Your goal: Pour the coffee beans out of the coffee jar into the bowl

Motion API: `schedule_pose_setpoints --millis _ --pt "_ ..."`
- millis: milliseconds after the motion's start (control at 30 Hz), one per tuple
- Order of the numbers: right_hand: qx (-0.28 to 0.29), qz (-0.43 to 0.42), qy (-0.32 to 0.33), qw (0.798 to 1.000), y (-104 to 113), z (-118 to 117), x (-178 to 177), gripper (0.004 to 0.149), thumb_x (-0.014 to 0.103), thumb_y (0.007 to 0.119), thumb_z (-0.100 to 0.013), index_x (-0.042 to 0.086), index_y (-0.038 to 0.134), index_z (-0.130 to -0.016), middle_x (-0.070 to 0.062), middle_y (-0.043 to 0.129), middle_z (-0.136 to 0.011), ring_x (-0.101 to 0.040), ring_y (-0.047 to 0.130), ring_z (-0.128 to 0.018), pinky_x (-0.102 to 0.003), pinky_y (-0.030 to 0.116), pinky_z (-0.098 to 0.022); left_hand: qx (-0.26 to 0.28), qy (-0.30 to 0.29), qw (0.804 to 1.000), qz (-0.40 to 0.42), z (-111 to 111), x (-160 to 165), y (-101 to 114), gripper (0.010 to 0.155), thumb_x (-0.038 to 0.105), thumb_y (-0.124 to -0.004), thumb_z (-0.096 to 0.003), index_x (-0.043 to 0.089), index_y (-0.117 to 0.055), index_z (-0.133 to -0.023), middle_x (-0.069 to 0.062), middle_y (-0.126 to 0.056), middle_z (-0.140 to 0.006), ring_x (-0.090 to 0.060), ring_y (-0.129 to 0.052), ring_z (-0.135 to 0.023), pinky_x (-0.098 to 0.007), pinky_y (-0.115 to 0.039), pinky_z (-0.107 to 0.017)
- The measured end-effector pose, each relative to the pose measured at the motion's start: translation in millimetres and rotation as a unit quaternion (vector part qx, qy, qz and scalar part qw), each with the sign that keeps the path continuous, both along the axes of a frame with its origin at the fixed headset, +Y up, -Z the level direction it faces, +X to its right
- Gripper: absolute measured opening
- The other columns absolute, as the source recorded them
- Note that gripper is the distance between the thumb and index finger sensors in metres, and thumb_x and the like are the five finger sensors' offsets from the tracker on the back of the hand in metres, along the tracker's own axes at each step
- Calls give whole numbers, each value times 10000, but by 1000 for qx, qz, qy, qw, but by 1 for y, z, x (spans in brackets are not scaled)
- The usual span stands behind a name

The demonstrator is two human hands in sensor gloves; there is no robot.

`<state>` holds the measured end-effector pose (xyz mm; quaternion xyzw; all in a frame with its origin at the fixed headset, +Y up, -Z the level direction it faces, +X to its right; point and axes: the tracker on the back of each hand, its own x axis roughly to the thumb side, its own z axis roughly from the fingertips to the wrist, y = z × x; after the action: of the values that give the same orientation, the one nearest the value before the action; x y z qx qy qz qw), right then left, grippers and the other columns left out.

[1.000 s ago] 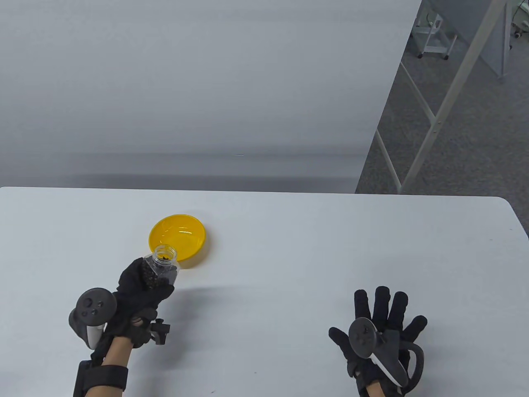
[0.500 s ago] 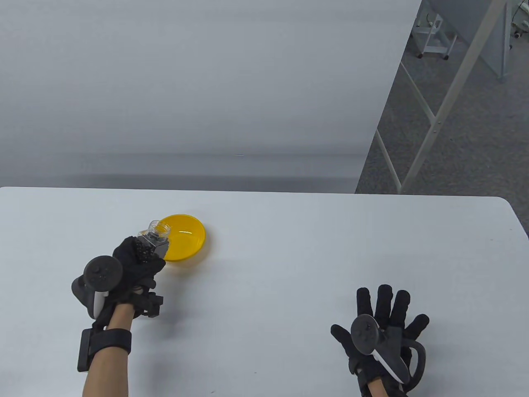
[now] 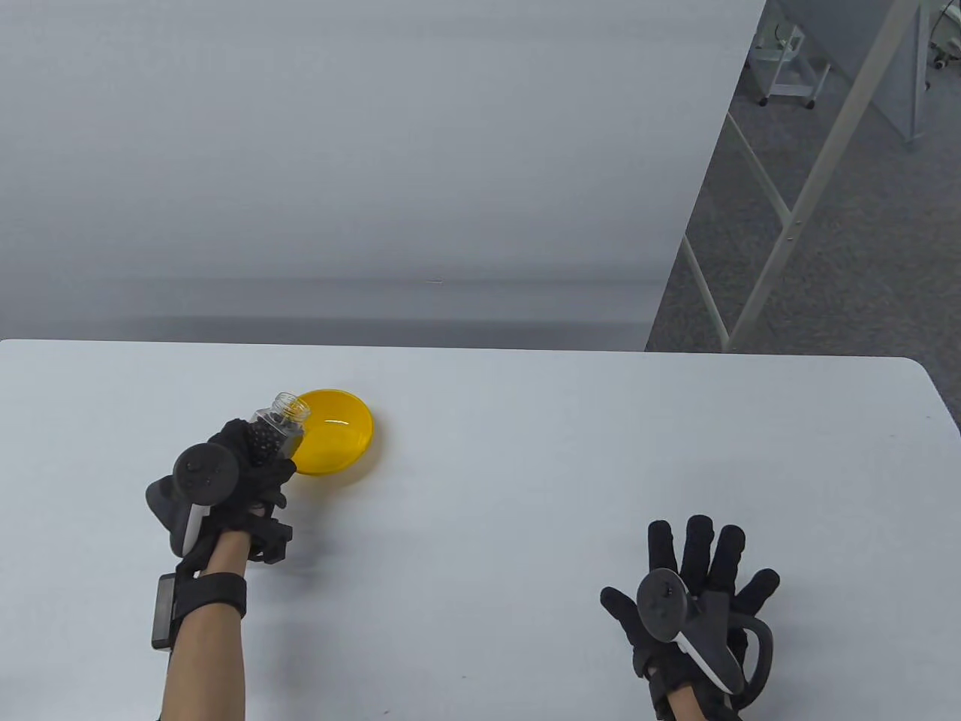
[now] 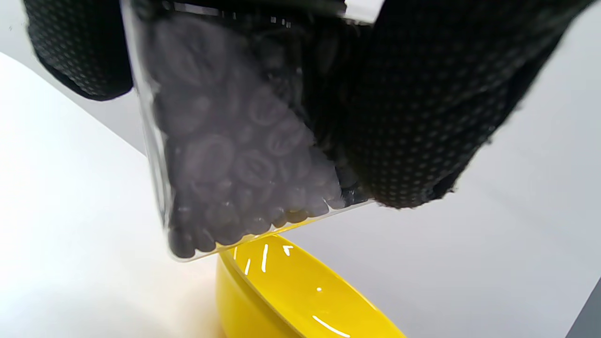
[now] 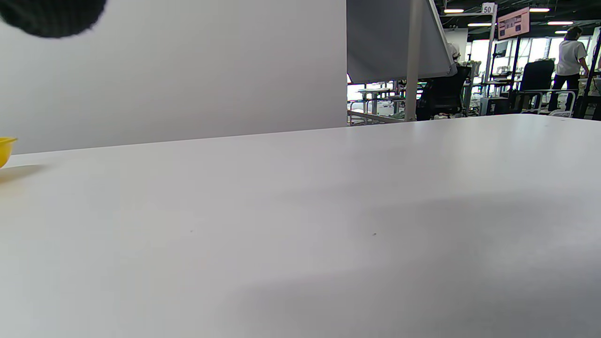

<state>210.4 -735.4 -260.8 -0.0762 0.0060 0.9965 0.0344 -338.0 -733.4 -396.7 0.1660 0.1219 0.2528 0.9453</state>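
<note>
A yellow bowl [image 3: 338, 432] stands on the white table [image 3: 525, 466], left of centre; no beans show in it. My left hand [image 3: 248, 469] grips a clear open coffee jar [image 3: 279, 424] holding dark beans, raised just left of the bowl and over its left rim, its open mouth pointing up and away. In the left wrist view the jar [image 4: 225, 155] with beans hangs above the bowl's rim [image 4: 291, 291], gloved fingers [image 4: 422, 103] around it. My right hand [image 3: 698, 593] rests flat on the table at front right, fingers spread, holding nothing.
The table's far edge runs behind the bowl, with a grey wall panel beyond. A white metal frame [image 3: 788, 225] stands on the carpet at the right. The bowl's edge [image 5: 4, 150] shows at the far left of the right wrist view.
My left hand has carried the jar away from me and to the left, from the bowl's near rim to its left side. The right hand has stayed in place.
</note>
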Motion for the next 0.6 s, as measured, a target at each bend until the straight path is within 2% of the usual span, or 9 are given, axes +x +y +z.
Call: schedule_pose_setpoints --millis 300,600 --pt "-7 4 0 1000 -1 -1 -1 968 808 592 -344 348 22 -978 -148 -167 -1038 -487 -168 -933 -826 -37 -518 -15 14 999 -50 -15 -1 3 940 415 -1066 -255 44 -595 -978 -218 -676 -940 -508 -789 -795 -650 -780 -507" --pt "-22 2 -4 1000 -4 -4 0 968 809 589 -344 345 25 -980 -151 -164 -1039 -487 -168 -933 -826 -35 -518 -26 25 995 -88 -18 -7 -4 935 397 -1075 -251 80 -595 -988 -202 -671 -951 -505 -771 -810 -653 -757 -525"
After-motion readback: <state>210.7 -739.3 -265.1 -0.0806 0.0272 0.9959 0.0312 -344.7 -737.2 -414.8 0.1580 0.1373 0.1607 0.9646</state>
